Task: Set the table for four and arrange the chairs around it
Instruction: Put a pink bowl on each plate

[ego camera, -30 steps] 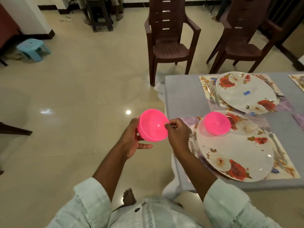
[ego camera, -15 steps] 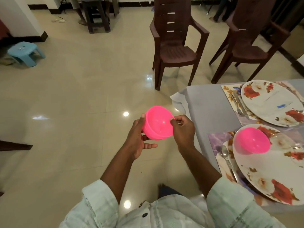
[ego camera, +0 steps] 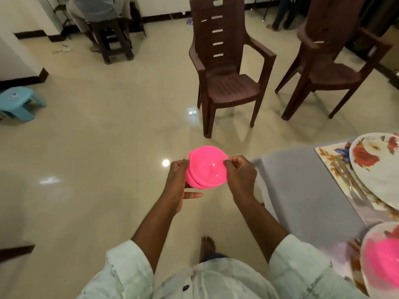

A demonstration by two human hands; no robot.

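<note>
You can read no text here: the sticker atop the nearer chair is too blurred.

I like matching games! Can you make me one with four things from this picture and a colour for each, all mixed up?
Things:
1. bowls in the hands
2. small stool
3. nearest chair
4. tablecloth

Colours:
A. grey
B. dark brown
C. pink
D. light blue

Pairs: 1-C, 2-D, 3-B, 4-A
</note>
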